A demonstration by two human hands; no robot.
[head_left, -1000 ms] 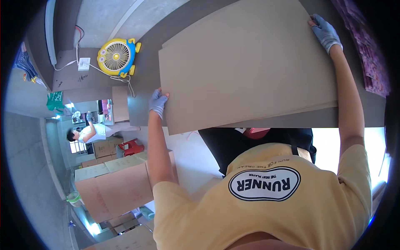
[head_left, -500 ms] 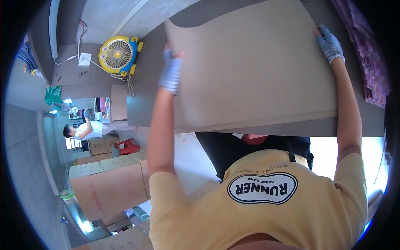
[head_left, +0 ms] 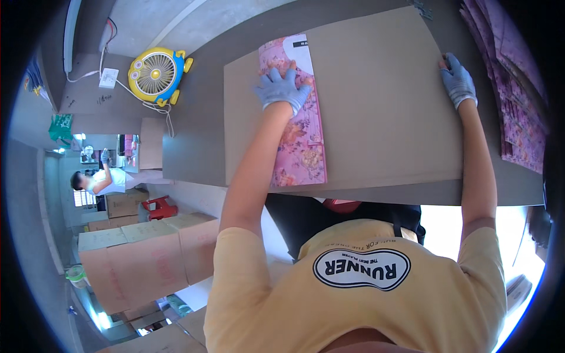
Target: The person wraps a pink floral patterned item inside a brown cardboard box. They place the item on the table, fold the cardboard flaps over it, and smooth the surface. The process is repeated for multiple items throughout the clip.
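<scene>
A flat brown cardboard sheet [head_left: 382, 117] lies on the grey-brown table in front of me. Along its left part rests a long, narrow, folded pink piece with a flower print [head_left: 300, 150], with a white patch at its far end. My left hand [head_left: 283, 88], in a grey-blue fingerless glove, is spread flat on this piece, fingers apart. At the sheet's right edge is my right hand [head_left: 459, 82], gloved alike, its thumb and fingers closed on the cardboard edge. The undersides of its fingers are hidden.
A pile of similar pink floral pieces [head_left: 518, 112] lies at the table's right end. A yellow and blue fan [head_left: 155, 74] with a cable stands at the left. Cardboard boxes [head_left: 138, 265] and a red stool [head_left: 160, 208] are lower left. Another person [head_left: 109, 179] works farther off.
My left hand has left the blurred left edge of the cardboard and moved right onto the pink floral piece, which was not visible before. My right hand stays at the right edge.
</scene>
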